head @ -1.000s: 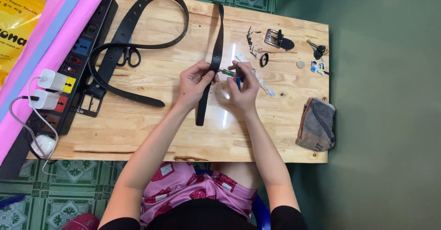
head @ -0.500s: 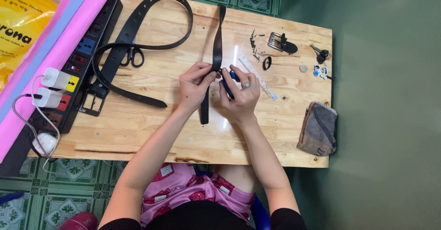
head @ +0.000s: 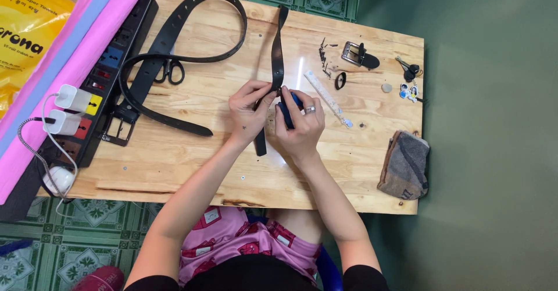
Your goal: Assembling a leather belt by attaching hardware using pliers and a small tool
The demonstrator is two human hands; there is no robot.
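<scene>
Mid-step: working the black belt strap (head: 278,64) at tabletop (head: 192,163) centre. Left hand (head: 249,112) pinching strap; right hand (head: 302,125) gripping a small blue tool (head: 286,114) against it. Next, probably: steady pressure, strap held flat. 1 buckle (head: 353,54) lying apart.

Place: a home corner used as a small leather-craft bench.
Floor: patterned green tiles (head: 93,256), the household kind, beside a plain green wall (head: 494,122).
Table: a low, unfinished wooden table (head: 192,169), with the person sitting close to it in pink printed shorts (head: 238,250).
Craft signs: black belts (head: 174,47), scissors (head: 170,70), a loose buckle (head: 356,54) and small offcuts (head: 323,55) on the wood.
Domestic signs: a power strip (head: 99,87) with white chargers (head: 72,99), keys (head: 408,69), a yellow bag (head: 29,29) and a grey pouch (head: 405,164).
</scene>
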